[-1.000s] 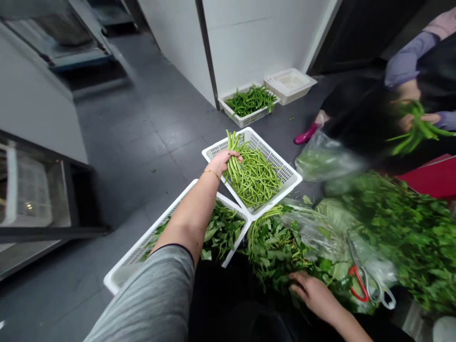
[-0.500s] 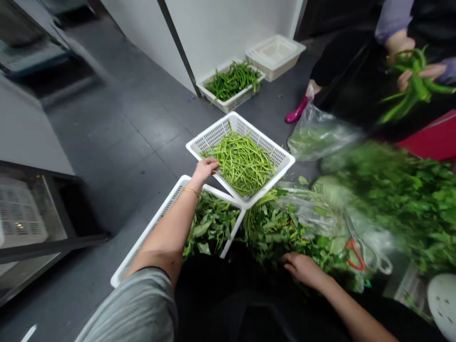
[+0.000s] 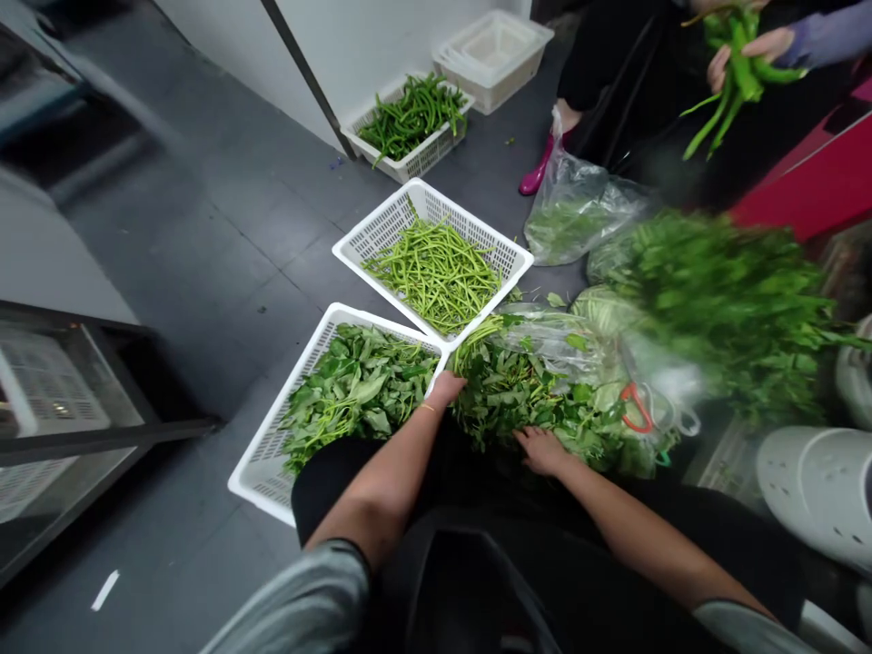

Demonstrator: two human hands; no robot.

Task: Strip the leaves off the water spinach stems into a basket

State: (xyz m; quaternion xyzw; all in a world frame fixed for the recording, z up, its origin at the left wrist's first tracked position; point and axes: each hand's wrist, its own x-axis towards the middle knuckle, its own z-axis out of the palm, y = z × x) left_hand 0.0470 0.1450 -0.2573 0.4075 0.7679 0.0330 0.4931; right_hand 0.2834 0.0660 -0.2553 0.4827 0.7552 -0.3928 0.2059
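My left hand (image 3: 448,389) is at the left edge of a pile of leafy green stems (image 3: 504,391), beside the corner of a white basket; its fingertips are partly hidden among the leaves. Over the near side of that pile lies my right hand (image 3: 540,450), open, its fingers apart on the leaves. To the left, a white slotted basket (image 3: 262,459) holds leafy greens (image 3: 364,386). Beyond it stands another white basket (image 3: 487,216) with thin green bean pods (image 3: 442,277).
Red-handled scissors (image 3: 637,409) lie on plastic bags at right. Bunched leafy herbs (image 3: 742,300) and a white perforated bucket (image 3: 814,481) are farther right. Green peppers fill a basket (image 3: 436,156) by the wall. A co-worker's hand (image 3: 767,45) holds long green peppers (image 3: 739,68).
My left hand has left the rim of the bean basket and come down to the leafy pile. My right hand stays on the pile. The view has shifted.
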